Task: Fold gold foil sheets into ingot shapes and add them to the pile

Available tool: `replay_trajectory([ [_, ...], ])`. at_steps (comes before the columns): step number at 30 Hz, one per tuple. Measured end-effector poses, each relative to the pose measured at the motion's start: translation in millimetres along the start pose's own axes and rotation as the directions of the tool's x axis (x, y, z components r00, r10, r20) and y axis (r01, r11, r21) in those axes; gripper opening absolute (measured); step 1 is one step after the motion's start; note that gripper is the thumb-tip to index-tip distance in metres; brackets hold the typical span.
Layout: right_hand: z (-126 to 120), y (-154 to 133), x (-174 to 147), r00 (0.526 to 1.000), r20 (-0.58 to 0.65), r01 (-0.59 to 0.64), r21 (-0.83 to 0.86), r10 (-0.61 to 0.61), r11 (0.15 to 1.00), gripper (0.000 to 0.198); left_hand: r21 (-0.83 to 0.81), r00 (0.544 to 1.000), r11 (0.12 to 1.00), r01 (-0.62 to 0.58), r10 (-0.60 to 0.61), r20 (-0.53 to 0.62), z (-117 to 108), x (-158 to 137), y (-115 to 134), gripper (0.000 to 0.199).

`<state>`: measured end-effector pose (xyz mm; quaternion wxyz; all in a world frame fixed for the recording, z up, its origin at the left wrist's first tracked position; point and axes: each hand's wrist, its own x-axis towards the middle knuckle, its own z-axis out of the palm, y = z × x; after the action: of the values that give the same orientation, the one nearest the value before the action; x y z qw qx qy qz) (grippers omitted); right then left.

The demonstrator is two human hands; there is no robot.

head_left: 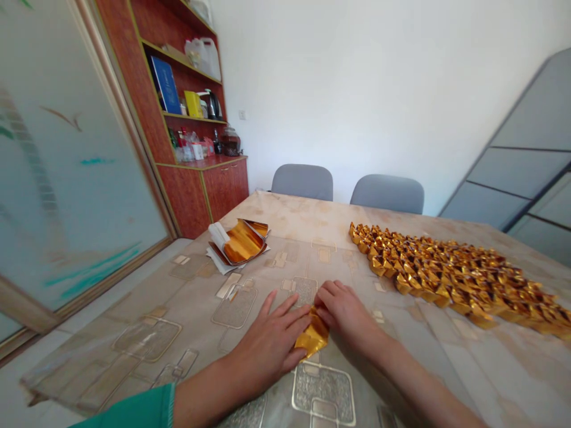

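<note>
A sheet of gold foil paper (313, 334), partly folded, lies on the table in front of me, between my two hands. My left hand (277, 334) rests flat with its fingers spread. Its thumb touches the paper's near left edge and its fingertips reach the far left edge. At the paper's upper right corner, the curled fingers of my right hand (342, 308) are closed on the edge. That corner is hidden under them. To the right stand rows of folded gold paper ingots (439, 270), packed closely together.
A stack of loose gold foil sheets (243, 242) with white backs lies at the left of the table. The patterned tablecloth (285, 208) covers the table. Two grey chairs (302, 181) stand behind it. A red wooden cabinet (225, 190) is at the back left.
</note>
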<state>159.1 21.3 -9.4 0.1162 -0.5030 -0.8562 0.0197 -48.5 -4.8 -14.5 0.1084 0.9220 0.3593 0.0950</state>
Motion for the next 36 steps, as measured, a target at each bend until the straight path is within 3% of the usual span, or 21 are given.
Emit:
replay_trajectory([
  [6, 2, 7, 5, 0.997, -0.01, 0.076, 0.092, -0.075, 0.993, 0.016, -0.064, 0.994, 0.993, 0.095, -0.098, -0.045, 3, 0, 3, 0.067],
  [10, 1, 6, 6, 0.996, -0.029, 0.085, 0.196, -0.081, 0.977, 0.021, -0.103, 0.994, 0.991, 0.09, -0.096, -0.06, 4, -1, 4, 0.066],
  [15, 1, 8, 1, 0.988, -0.051, 0.153, 0.297, -0.144, 0.943, 0.026, -0.162, 0.977, 0.985, 0.061, -0.092, -0.191, 8, -3, 6, 0.062],
  [17, -2, 9, -6, 0.978, -0.115, 0.204, 0.358, -0.174, 0.911, 0.022, -0.206, 0.965, 0.976, 0.075, -0.122, -0.23, 9, -3, 7, 0.054],
  [20, -13, 8, -20, 0.95, -0.255, 0.274, 0.395, -0.182, 0.877, 0.019, -0.252, 0.953, 0.965, 0.069, -0.139, -0.269, 8, 0, 9, 0.021],
  [22, -22, 6, -32, 0.919, -0.338, 0.327, 0.363, -0.204, 0.873, 0.019, -0.202, 0.942, 0.979, 0.001, -0.068, -0.327, 4, 4, 10, 0.009],
  [25, -33, 2, -49, 0.886, -0.367, 0.387, 0.243, -0.285, 0.89, 0.02, 0.018, 0.893, 0.989, -0.149, 0.143, -0.427, -1, 9, 13, 0.016],
  [29, -28, 0, -68, 0.863, -0.362, 0.405, 0.081, -0.352, 0.911, 0.021, 0.25, 0.862, 0.932, -0.262, 0.342, -0.373, -1, 13, 18, 0.025],
  [33, -12, 0, -79, 0.897, -0.266, 0.384, 0.076, -0.352, 0.92, 0.021, 0.299, 0.888, 0.905, -0.304, 0.383, -0.255, 5, 11, 18, 0.022],
  [36, -10, 0, -82, 0.946, -0.104, 0.323, 0.18, -0.308, 0.929, 0.018, 0.236, 0.91, 0.909, -0.343, 0.384, -0.154, 4, 5, 15, 0.015],
])
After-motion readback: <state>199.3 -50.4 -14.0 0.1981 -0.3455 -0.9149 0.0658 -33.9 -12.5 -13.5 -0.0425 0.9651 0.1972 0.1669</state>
